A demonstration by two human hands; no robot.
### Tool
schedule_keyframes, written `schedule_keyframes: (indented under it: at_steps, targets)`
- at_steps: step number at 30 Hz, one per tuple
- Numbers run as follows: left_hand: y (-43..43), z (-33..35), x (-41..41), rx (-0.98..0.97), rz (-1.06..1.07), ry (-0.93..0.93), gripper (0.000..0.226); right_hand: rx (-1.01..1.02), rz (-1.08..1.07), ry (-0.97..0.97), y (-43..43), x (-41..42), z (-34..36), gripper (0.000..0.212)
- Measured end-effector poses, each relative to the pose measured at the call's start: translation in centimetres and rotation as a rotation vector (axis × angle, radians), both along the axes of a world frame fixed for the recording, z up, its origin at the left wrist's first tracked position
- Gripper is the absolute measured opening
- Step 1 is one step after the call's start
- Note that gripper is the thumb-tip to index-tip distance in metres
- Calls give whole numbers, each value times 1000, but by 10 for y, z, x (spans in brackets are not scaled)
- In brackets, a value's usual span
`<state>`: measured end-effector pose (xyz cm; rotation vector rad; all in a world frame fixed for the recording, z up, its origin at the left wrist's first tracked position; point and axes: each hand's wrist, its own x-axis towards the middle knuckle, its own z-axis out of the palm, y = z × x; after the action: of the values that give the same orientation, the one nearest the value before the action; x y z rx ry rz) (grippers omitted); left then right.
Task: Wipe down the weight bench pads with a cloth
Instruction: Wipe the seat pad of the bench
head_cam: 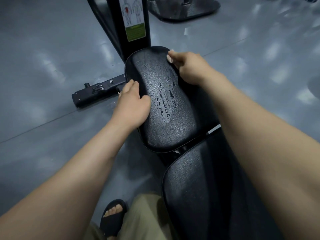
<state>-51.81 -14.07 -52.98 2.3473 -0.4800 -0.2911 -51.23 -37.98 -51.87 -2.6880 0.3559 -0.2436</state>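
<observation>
Two black pads stand over a glossy grey floor (43,66); the left hand (131,103) grips the left edge of the wet-streaked far pad (161,104), with the near pad (199,187) below it. One label (133,16) on the upright (136,45) shows muscle figures and a green panel, its writing unreadable. The right hand (188,68) pinches a pale scrap, probably the cloth (170,55), at that pad's far right rim.
</observation>
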Motion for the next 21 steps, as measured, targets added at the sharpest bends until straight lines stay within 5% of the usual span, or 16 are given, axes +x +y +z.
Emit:
schedule_keyframes:
  at_steps: [6,15,21]
  targets:
    - [-7,6,-6,28,28,-17,59,-52,108,-71,10,-37,-8,56]
    - [-4,6,-9,36,9,-35,58,-60,170,-129,-3,-126,-20,50]
    - [-1,6,-10,51,32,-19,64,-82,35,-67,3,-91,-15,39]
